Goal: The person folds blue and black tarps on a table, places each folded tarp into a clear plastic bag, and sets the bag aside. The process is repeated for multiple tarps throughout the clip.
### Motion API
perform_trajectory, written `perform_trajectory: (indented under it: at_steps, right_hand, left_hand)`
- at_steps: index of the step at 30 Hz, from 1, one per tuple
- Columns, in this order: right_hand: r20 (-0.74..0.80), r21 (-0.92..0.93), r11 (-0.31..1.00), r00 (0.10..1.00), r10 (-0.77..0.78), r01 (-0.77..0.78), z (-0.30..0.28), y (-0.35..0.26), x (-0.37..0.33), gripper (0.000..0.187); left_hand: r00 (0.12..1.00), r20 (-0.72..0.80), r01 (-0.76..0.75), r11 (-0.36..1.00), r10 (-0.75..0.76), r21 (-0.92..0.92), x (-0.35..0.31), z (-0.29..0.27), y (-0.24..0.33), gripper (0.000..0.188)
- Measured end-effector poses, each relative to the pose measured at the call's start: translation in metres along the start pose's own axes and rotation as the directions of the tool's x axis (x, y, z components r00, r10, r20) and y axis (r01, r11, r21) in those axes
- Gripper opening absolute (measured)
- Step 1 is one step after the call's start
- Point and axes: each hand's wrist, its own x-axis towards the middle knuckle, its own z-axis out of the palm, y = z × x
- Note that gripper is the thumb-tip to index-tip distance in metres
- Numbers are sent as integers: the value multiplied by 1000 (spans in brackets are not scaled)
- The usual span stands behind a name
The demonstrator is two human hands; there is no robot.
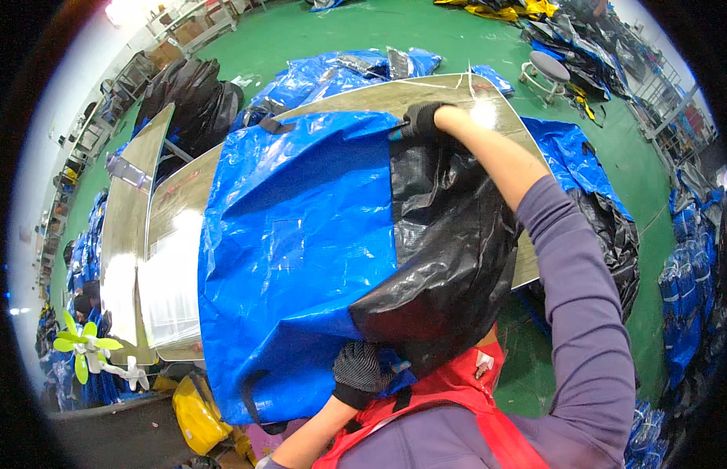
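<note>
Across grained tabletop (180, 187) | crinkled plastic sheeting (301, 211) | gripped by ribbed-gloved hands (360, 369)

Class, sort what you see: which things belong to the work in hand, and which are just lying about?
In hand:
blue-and-black bag
left hand, at its near edge
right hand, at its far edge
table beneath

Seemingly just about:
grey stool
green fan
yellow bundle

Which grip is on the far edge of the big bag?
The right grip, on the far edge of the blue-and-black bag; the left grip is by the near edge, close to the red apron.
</note>
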Motion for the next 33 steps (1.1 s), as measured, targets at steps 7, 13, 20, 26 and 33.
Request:
perform_trajectory:
  at_steps: [7,13,20,26,33]
  right_hand:
    - [-89,91,996,996,15,-7,-9,12,12,85]
    - [-594,142,988,803,32,66,-34,-15,-5,71]
    - [227,212,896,911,344,-391,-32,-21,-237,62]
    - [-183,813,582,940,289,-21,163,-55,-249,50]
    - [-587,807,409,654,477,426,114,-106,-282,39]
  left_hand:
    - [880,-378,-305,952,287,12,34,42,33,27]
    - [660,566,-119,812,494,-571,18,-1,63,30]
    - [997,-41,-67,976,59,-208,129,-104,-11,30]
    - [868,148,-486,872,475,53,191,8,-5,66]
    - [848,94,-525,851,521,20,186,28,-30,65]
